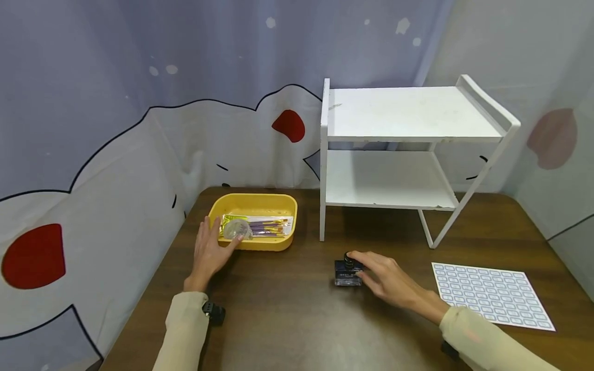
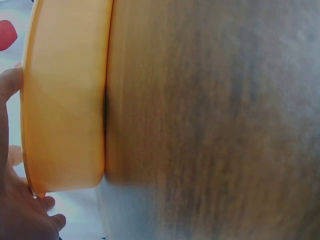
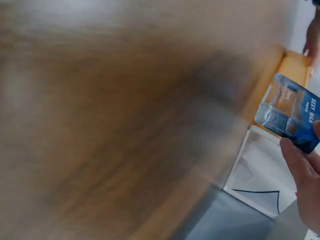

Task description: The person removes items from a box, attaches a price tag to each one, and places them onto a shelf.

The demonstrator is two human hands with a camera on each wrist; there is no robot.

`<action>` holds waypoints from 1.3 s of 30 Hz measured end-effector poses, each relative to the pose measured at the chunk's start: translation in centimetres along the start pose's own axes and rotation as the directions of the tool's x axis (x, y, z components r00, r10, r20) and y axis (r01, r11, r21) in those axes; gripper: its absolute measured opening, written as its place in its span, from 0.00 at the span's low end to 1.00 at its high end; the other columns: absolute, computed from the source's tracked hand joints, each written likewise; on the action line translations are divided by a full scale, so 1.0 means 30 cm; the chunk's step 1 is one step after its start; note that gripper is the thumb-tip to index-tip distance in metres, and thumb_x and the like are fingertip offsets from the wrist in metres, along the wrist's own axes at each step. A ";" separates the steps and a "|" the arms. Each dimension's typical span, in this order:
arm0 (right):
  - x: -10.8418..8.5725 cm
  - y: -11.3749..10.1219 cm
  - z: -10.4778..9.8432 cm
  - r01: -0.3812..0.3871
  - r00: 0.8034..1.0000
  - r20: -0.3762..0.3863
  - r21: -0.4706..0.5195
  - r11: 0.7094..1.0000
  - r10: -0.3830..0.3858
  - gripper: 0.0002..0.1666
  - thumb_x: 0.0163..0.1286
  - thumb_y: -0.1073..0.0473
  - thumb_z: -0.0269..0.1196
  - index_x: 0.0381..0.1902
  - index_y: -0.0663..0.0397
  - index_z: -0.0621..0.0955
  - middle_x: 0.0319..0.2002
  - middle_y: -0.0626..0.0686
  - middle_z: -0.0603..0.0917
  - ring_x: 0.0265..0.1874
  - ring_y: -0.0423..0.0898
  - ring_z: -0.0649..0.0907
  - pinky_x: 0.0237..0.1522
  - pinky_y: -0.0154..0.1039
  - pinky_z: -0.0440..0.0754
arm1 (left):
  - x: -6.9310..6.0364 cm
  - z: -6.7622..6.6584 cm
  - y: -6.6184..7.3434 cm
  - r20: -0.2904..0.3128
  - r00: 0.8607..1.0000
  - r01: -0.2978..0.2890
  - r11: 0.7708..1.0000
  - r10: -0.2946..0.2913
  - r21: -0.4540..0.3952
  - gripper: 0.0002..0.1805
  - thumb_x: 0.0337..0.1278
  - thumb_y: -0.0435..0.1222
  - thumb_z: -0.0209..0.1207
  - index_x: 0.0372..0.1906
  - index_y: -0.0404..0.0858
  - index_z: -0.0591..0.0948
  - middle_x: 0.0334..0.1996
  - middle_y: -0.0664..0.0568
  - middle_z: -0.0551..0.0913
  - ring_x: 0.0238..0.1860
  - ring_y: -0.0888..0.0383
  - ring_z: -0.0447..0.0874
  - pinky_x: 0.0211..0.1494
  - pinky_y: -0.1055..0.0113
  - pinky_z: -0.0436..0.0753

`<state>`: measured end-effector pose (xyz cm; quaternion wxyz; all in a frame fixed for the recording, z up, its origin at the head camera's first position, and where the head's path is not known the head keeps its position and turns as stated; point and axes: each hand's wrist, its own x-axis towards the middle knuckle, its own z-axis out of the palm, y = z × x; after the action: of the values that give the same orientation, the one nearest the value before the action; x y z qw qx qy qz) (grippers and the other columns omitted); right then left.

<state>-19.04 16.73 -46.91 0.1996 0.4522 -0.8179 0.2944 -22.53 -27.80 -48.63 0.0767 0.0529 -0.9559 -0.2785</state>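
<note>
My left hand point(image 1: 210, 255) spans the left front corner of a yellow plastic basket point(image 1: 278, 246). Its thumb rests on the front rim and the other fingers spread along the left side, as the left wrist view point(image 2: 22, 215) also shows from close by. Inside the basket lie a clear round object point(image 1: 236, 229) and a packet of paintbrushes point(image 1: 269, 226) with purple handles. To the right, my right hand point(image 1: 390, 278) grips a dark glass perfume bottle point(image 1: 348, 278) with a black cap, fingers at the cap and thumb at the side. Lettering shows on the bottle point(image 3: 292, 107) in the right wrist view.
A white two-tier shelf point(image 1: 394, 178) stands at the back right of the brown table point(image 1: 297, 319). A sheet of blue-framed labels point(image 1: 492, 296) lies right of my right hand. Patterned curtain point(image 1: 223, 134) hangs behind.
</note>
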 end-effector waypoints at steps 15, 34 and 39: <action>-0.041 0.001 0.011 0.003 1.000 -0.006 0.002 1.000 -0.003 0.36 0.54 0.76 0.70 0.62 0.56 0.76 0.50 0.53 0.86 0.45 0.47 0.87 0.43 0.39 0.86 | 0.000 -0.002 0.003 -0.003 1.000 -0.009 1.000 0.009 0.003 0.51 0.62 0.59 0.59 0.79 0.35 0.53 0.80 0.33 0.37 0.80 0.33 0.35 0.79 0.37 0.40; -0.093 0.060 -0.217 -0.270 0.963 -0.043 -0.085 0.959 0.268 0.20 0.57 0.67 0.72 0.49 0.57 0.84 0.46 0.53 0.88 0.43 0.51 0.87 0.48 0.32 0.82 | 0.018 -0.015 0.011 0.022 1.000 0.019 0.998 -0.020 0.051 0.50 0.61 0.60 0.59 0.78 0.36 0.54 0.80 0.32 0.40 0.79 0.33 0.36 0.77 0.33 0.38; -0.158 0.129 -0.322 -0.408 0.908 0.064 -0.096 0.908 0.415 0.19 0.60 0.63 0.72 0.50 0.58 0.83 0.46 0.56 0.88 0.43 0.55 0.86 0.42 0.51 0.86 | 0.018 -0.025 0.004 0.024 0.999 0.028 0.999 -0.029 0.029 0.50 0.59 0.59 0.61 0.78 0.36 0.56 0.79 0.32 0.42 0.79 0.32 0.37 0.77 0.32 0.39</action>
<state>-19.35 27.71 -43.67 0.1170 0.2729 -0.9136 0.2777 -22.92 -28.16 -47.89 0.0601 0.0641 -0.9598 -0.2665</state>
